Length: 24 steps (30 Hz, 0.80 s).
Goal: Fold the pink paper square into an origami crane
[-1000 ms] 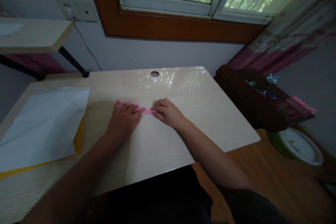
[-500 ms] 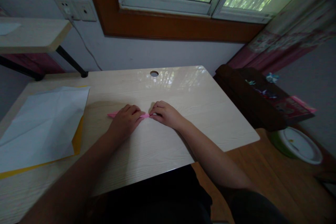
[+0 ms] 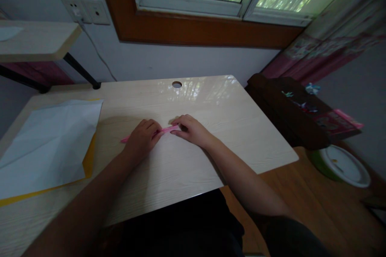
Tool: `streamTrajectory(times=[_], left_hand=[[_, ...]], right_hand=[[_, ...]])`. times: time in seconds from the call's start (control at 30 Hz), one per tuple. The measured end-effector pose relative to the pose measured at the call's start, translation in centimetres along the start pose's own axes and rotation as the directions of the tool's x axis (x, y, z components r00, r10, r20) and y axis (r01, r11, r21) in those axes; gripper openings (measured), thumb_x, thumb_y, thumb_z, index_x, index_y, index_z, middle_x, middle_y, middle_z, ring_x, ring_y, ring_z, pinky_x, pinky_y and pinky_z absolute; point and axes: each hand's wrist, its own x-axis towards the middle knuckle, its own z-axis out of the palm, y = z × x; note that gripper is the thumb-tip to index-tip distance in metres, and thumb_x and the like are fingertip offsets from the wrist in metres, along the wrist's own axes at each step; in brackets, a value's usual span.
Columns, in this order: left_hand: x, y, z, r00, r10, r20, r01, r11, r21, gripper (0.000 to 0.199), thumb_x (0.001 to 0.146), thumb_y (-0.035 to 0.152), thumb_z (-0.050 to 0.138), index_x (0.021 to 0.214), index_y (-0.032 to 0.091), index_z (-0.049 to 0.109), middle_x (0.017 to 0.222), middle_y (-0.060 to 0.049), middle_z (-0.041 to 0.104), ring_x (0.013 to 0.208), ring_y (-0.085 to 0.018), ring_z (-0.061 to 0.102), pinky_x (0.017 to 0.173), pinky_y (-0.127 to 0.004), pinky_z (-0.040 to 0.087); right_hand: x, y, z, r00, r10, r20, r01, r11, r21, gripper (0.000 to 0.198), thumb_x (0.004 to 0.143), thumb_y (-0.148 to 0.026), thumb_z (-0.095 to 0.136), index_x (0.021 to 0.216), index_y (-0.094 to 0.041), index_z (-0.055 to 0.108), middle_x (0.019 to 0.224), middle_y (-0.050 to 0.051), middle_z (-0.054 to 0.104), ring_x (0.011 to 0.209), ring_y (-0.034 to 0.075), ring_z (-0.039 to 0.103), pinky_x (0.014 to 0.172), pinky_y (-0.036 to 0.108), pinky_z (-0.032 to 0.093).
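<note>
A narrow pink folded paper strip (image 3: 169,129) lies slantwise low over the desk, one end sticking out on each side of my left hand. That left hand (image 3: 144,135) is closed around its middle, fingers on top and thumb at the near side, hiding part of it. My right hand (image 3: 189,129) is at the strip's right end. Its thumb and forefinger are apart, with the pink tip between them and no visible pinch. Whether a fingertip still touches the paper is too small to tell.
On the left of the desk (image 3: 241,128) lies a large white sheet (image 3: 51,144) over a yellow one (image 3: 89,160). A raised shelf (image 3: 39,44) stands at the back left. Beyond the right edge are a dark cabinet (image 3: 271,100) and a white-lidded bin (image 3: 345,164).
My right thumb and forefinger have spread from their pinch on the strip's end. More of the right end shows, and the strip has tilted, its right end higher in view and its left end lower.
</note>
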Motion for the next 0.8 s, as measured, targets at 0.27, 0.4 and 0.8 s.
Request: streamTrajectory(times=[0.27, 0.4, 0.8], left_hand=[[0.1, 0.5, -0.2, 1.000, 0.010, -0.024, -0.012, 0.998, -0.060, 0.007, 0.097, 0.024, 0.061, 0.092, 0.020, 0.062, 0.092, -0.005, 0.067, 0.088, -0.022, 0.058, 0.084, -0.038, 0.046], [0.1, 0.4, -0.3, 0.999, 0.032, -0.035, -0.033, 0.999, -0.037, 0.008, 0.098, 0.025, 0.062, 0.093, 0.020, 0.064, 0.093, -0.005, 0.068, 0.089, -0.022, 0.058, 0.085, -0.038, 0.046], [0.2, 1.4, -1.2, 0.992, 0.104, -0.068, -0.091, 0.982, 0.168, 0.023, 0.097, 0.023, 0.060, 0.118, 0.023, 0.069, 0.107, -0.008, 0.070, 0.099, -0.026, 0.059, 0.090, -0.044, 0.050]], right_hand=[[0.1, -0.1, -0.3, 0.999, 0.013, 0.045, -0.018, 0.994, 0.109, 0.012, 0.096, -0.028, 0.068, 0.103, -0.019, 0.070, 0.099, 0.006, 0.072, 0.089, 0.016, 0.065, 0.081, 0.030, 0.051], [0.0, -0.1, -0.3, 0.999, -0.029, 0.042, 0.026, 0.998, 0.066, 0.008, 0.096, -0.024, 0.067, 0.101, -0.020, 0.071, 0.098, 0.006, 0.073, 0.092, 0.017, 0.066, 0.084, 0.031, 0.051], [-0.1, -0.5, -0.3, 0.995, 0.083, -0.060, -0.071, 0.980, 0.187, 0.018, 0.096, -0.032, 0.068, 0.107, -0.022, 0.076, 0.100, 0.005, 0.077, 0.087, 0.015, 0.069, 0.079, 0.027, 0.053]])
